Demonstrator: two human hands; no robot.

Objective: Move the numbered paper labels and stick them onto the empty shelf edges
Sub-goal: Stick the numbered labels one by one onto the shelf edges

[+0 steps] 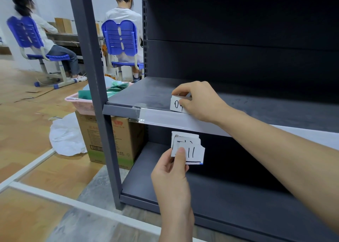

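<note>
A dark grey metal shelf unit fills the right of the view. Along the front of its middle shelf runs a pale label strip (165,120). My right hand (200,100) pinches a white paper label (177,104) with a handwritten number starting with 0, holding it against the shelf's front edge, folded over the top. Lower down, in front of the bottom shelf (211,192), my left hand (174,175) grips a small stack of white paper labels (190,150); the front one reads 11.
A grey upright post (95,87) stands at the shelf's left. Beside it sit a pink basket (80,104) on a cardboard box (117,141) and a white bag (66,135). Two people sit on blue chairs at the back left.
</note>
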